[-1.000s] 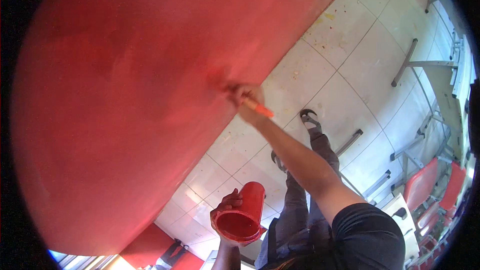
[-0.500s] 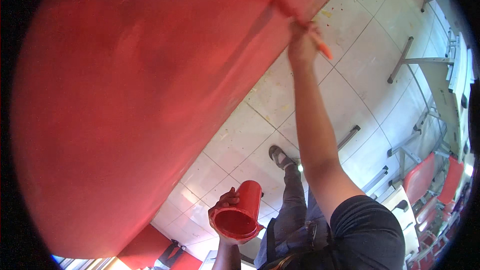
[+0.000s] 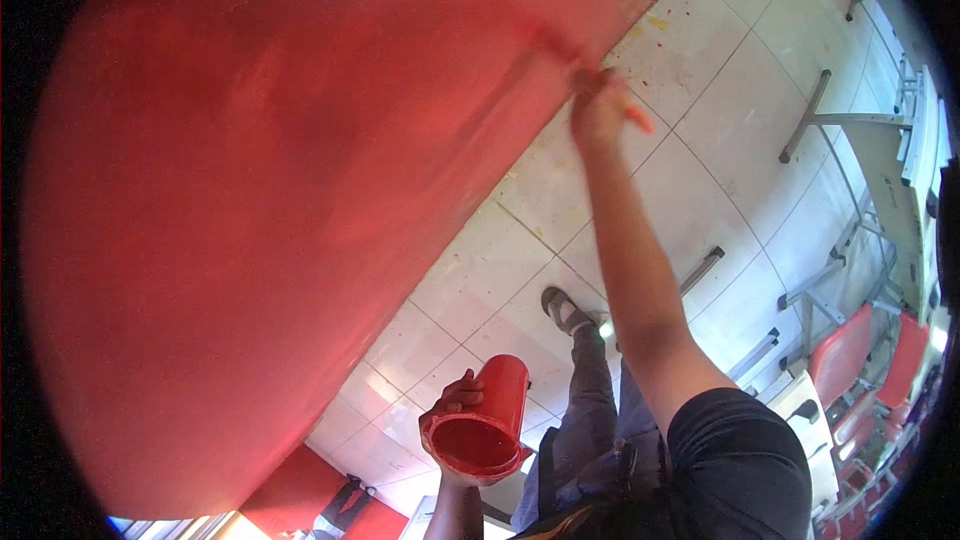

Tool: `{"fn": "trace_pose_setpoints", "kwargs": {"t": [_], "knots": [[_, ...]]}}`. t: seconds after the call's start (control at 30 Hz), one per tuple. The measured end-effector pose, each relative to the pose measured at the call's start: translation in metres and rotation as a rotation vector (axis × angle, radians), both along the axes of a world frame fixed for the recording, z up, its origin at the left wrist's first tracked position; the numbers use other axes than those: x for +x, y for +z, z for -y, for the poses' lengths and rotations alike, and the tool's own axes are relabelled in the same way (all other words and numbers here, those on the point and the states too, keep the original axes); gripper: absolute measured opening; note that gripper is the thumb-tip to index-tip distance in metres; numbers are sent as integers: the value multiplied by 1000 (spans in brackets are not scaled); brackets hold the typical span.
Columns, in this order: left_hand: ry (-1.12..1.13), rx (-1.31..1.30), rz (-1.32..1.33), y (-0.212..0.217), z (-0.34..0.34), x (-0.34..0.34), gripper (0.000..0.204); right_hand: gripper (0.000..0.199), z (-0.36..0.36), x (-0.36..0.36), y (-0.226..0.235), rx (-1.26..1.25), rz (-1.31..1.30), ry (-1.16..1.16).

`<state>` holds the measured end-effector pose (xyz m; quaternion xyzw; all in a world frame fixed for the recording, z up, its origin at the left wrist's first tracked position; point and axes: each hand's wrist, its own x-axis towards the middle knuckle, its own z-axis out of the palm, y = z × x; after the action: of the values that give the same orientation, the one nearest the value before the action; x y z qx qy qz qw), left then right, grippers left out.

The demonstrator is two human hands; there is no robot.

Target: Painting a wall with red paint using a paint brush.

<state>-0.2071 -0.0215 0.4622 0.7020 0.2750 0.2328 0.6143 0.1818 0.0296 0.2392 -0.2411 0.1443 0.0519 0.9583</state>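
My right hand (image 3: pixel 597 112) is stretched far forward, closed round a paintbrush (image 3: pixel 639 120) with an orange handle. The brush's dark red head reaches to the red wall (image 3: pixel 250 210); motion blurs it, so whether the bristles touch is hard to make out. Close to my body, my left hand (image 3: pixel 455 410) grips a red cylindrical paint container (image 3: pixel 503 390) from its left side. The container is tilted with its round opening toward me, and its inside is coated red.
Pale floor tiles (image 3: pixel 480 265) with paint specks run along the wall's foot. White tables (image 3: pixel 880 175) on grey metal legs and red chairs (image 3: pixel 840 355) stand at the right. My shoe (image 3: pixel 560 306) is on the tiles. Dark-clad legs (image 3: pixel 345 505) show at the lower left.
My right hand and the brush have moved a little back toward me along the wall. The left hand keeps the container nearly where it was.
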Motion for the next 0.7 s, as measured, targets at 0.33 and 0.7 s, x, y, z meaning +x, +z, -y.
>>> {"fn": "trace_pose_setpoints", "kwargs": {"t": [0.33, 0.7], "knots": [[8, 31, -13, 5, -4, -12, 102, 5, -53, -132, 11, -198, -77, 307], [-4, -50, 28, -8, 3, -4, 100, 10, 7, -11, -32, -1071, 417, 205]]}}
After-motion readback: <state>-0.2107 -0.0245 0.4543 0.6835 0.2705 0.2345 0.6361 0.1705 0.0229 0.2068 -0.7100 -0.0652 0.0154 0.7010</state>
